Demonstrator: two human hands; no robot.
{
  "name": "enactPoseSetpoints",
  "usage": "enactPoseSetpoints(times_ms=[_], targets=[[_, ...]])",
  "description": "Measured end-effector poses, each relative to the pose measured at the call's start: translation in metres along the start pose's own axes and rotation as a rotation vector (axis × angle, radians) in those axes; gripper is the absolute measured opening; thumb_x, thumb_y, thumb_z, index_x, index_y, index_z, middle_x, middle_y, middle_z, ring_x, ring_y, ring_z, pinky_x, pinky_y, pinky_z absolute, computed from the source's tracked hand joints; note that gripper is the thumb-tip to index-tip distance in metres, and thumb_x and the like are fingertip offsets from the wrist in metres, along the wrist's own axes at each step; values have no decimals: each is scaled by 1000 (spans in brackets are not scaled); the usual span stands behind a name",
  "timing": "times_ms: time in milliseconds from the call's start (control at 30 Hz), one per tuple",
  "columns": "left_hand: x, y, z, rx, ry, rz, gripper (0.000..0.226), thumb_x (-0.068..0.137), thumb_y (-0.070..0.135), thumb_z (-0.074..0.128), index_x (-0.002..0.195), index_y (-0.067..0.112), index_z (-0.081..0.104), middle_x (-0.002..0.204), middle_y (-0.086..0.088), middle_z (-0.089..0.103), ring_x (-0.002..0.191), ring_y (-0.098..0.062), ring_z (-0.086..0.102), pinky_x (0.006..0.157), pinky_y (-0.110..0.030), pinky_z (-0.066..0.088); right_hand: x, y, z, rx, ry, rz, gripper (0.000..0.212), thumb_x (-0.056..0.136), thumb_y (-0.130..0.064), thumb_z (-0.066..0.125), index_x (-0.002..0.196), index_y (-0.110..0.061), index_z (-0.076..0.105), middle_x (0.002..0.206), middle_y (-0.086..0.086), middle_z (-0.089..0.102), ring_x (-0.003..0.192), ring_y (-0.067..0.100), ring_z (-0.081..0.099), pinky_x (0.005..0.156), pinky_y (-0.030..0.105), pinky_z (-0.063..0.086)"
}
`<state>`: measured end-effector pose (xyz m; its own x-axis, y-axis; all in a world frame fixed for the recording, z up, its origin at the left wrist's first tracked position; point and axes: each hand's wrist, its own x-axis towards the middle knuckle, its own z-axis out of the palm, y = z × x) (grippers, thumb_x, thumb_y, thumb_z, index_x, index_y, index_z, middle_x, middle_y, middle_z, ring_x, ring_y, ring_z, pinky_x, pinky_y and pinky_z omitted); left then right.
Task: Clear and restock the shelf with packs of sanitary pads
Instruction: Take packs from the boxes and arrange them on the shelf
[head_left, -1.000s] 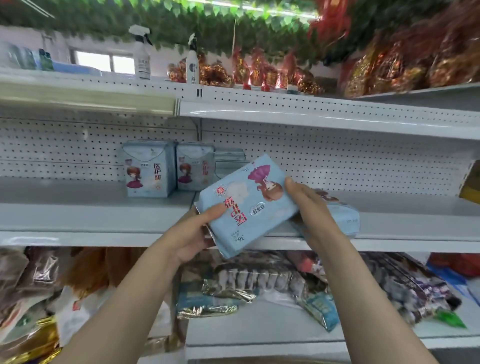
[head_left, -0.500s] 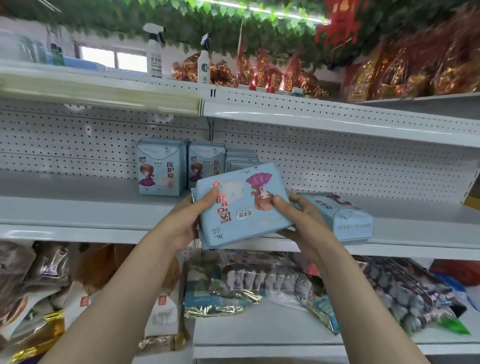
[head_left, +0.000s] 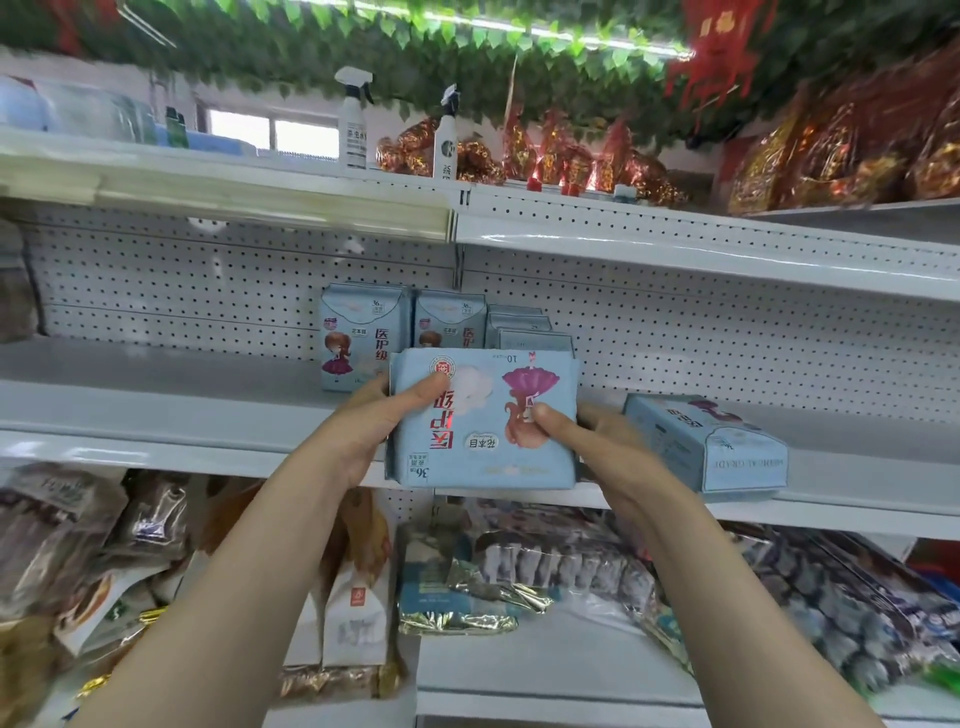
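Observation:
A light blue pack of sanitary pads (head_left: 483, 415) is held upside down at the front edge of the white middle shelf (head_left: 156, 415). My left hand (head_left: 374, 421) grips its left side and my right hand (head_left: 587, 431) grips its right side, thumbs on the printed face. Behind it, two packs stand upright (head_left: 363, 338) by the pegboard, with more packs (head_left: 524, 327) behind the held one. Another pack (head_left: 711, 441) lies on its side on the shelf to the right.
The top shelf (head_left: 675, 234) carries two spray bottles (head_left: 353, 124) and red-gold foil packages (head_left: 571, 161). Below the middle shelf lie snack bags (head_left: 78, 545) and foil packets (head_left: 467, 587). Green leaf garland hangs overhead.
The held pack has turned from tilted to level and upside down and moved up toward the standing packs. Both hands stayed on it.

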<state>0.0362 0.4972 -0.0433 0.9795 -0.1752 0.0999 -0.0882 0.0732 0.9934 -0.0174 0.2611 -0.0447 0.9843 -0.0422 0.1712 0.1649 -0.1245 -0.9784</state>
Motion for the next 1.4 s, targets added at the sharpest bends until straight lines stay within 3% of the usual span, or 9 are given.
enactPoseSetpoints(times_ms=[133, 300, 467, 700, 867, 1067, 1167, 1267, 1400], targets=[[0, 7, -12, 131, 29, 5, 60, 59, 59, 75, 108, 26, 67, 94, 3, 78, 96, -20, 70, 90, -40, 50, -3, -9, 6, -34, 12, -4, 41, 86, -43, 75, 119, -20, 70, 104, -5, 78, 89, 6, 74, 59, 11, 51], [-4, 19, -27, 209, 7, -22, 61, 65, 56, 77, 112, 19, 62, 83, -2, 76, 47, -9, 42, 40, -19, 34, -2, -15, 11, -65, 12, -3, 37, 84, -44, 76, 115, -24, 71, 96, -7, 78, 68, -2, 70, 53, 13, 47], [-8, 27, -39, 218, -3, 13, 53, 71, 48, 76, 113, 19, 60, 83, -7, 76, 48, -10, 53, 45, -21, 48, 8, -13, 19, -139, 20, -23, 36, 80, -49, 78, 110, -30, 72, 73, -14, 71, 46, -1, 51, 46, 18, 36], [-15, 34, -48, 208, 4, 71, 76, 61, 58, 75, 130, 34, 52, 93, -8, 76, 62, -17, 61, 60, -28, 58, 11, -14, 28, -11, -93, -67, 47, 77, -52, 74, 116, -28, 68, 93, 5, 70, 54, 13, 56, 57, 25, 54], [-18, 36, -56, 193, 26, 25, 86, 63, 83, 55, 135, 37, 52, 112, -8, 72, 84, -23, 75, 81, -40, 61, 8, -18, 32, 73, -202, -17, 57, 75, -72, 56, 124, -42, 62, 119, -1, 67, 82, 27, 72, 85, 38, 61], [-16, 31, -55, 18, 17, 20, 57, 70, 83, 48, 80, 30, 67, 96, -12, 74, 95, -30, 73, 79, -53, 60, 11, -5, 49, -86, -135, -118, 61, 82, -77, 57, 100, -19, 64, 126, -12, 63, 117, 16, 63, 97, 38, 51], [-14, 26, -49, 9, 78, 38, 61, 68, 71, 63, 98, 18, 59, 100, -8, 76, 89, -26, 72, 80, -48, 60, 17, 7, 58, -107, -51, -132, 53, 89, -60, 63, 93, -8, 56, 121, -7, 62, 112, 13, 62, 82, 25, 52], [-6, 19, -48, -21, 176, 111, 36, 78, 40, 77, 77, 20, 47, 85, -5, 72, 72, -21, 66, 70, -37, 53, 17, 16, 66, -89, 8, -127, 31, 91, -38, 71, 105, -17, 53, 131, 1, 53, 107, 15, 64, 67, 17, 56], [3, 11, -52, -74, 194, 143, 38, 86, 17, 75, 71, 25, 41, 75, 5, 72, 60, -11, 67, 61, -28, 47, 19, 18, 65, 24, 46, -125, 85, 81, -24, 83, 147, -30, 29, 138, -8, 46, 120, 12, 58, 84, 28, 60]])
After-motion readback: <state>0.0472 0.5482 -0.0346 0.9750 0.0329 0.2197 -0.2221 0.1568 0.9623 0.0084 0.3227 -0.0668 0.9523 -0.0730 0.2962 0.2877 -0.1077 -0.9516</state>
